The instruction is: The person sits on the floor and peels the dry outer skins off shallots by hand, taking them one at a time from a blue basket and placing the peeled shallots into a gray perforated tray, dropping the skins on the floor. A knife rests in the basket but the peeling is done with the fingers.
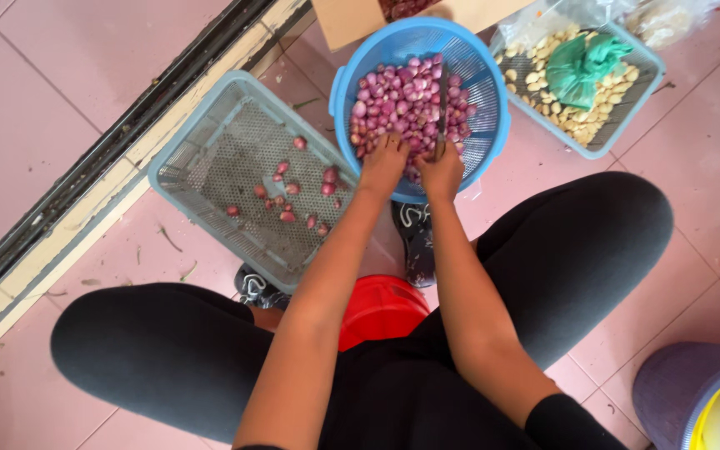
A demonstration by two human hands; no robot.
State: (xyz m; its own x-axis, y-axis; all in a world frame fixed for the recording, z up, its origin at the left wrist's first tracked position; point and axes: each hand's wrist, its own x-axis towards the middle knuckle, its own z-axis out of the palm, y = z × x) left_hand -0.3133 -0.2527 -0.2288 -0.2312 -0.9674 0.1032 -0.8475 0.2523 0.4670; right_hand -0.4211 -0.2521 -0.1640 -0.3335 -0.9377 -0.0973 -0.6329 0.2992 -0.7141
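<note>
Blue plastic makes the round basket (485, 92) at 12 o'clock, and it is full of small purple-red shallots (406, 96). Both hands are at its near rim. The left hand (383, 162) rests on the pile with its fingers curled down into the shallots; I cannot tell if it has pinched one. The right hand (442, 171) sits just beside it, closed around the handle of a knife (442, 104). The thin blade points away, toward 12 o'clock, and lies over the shallots.

At 10 o'clock from the hands sits a pale blue square tray (202, 133) with a mesh floor. A few peeled shallots (289, 196) lie spread out in it, near its right side. At 2 o'clock is another blue tray (639, 62) holding pale garlic cloves (581, 121) and a green bag (581, 67). A brown box (347, 21) stands behind the round basket.

The person sits low, with knees in black trousers (593, 242) spread to both sides. A red stool (381, 308) shows between the legs at 6 o'clock. Black sandals (417, 242) peek out under the arms. The floor (43, 108) is pink tile.
</note>
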